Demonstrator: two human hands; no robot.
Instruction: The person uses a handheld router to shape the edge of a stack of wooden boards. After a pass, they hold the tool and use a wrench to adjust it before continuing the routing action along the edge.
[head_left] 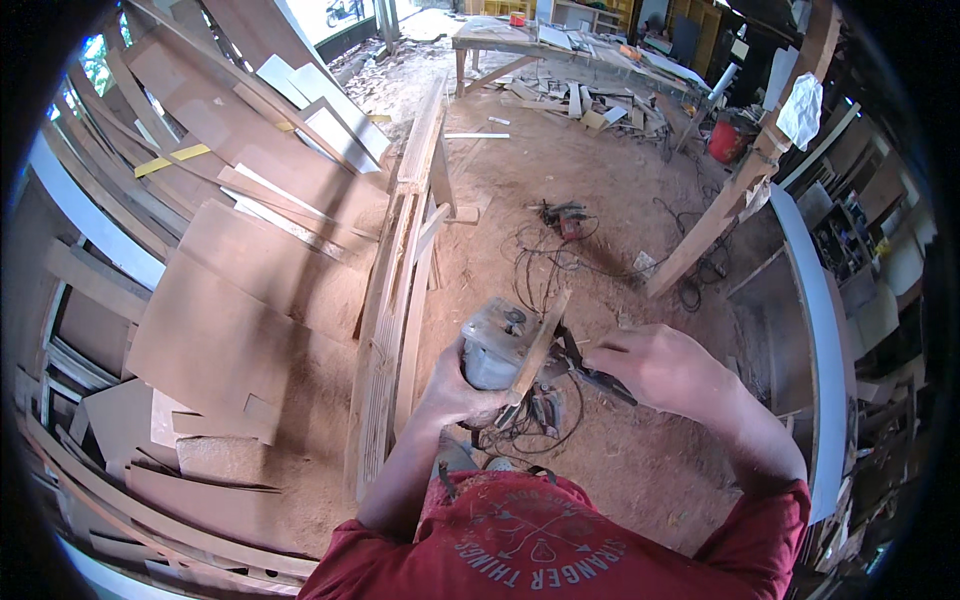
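Note:
In the lower middle, my left hand (462, 390) grips a grey power tool (488, 360), apparently a router, with a dusty flat base plate (498, 322) turned up. A narrow wooden strip (540, 345) stands across the right side of that base. My right hand (650, 370) is closed on a slim black object (610, 385) just right of the strip, whose exact kind I cannot make out.
Long timber boards (390, 330) run along my left, beside leaning sheets (210, 310). A red tool (570, 225) with tangled cords lies on the dirt floor ahead, near a wooden post (700, 235). A workbench (500, 32) with scrap underneath stands behind. A white-edged panel (815, 360) is right.

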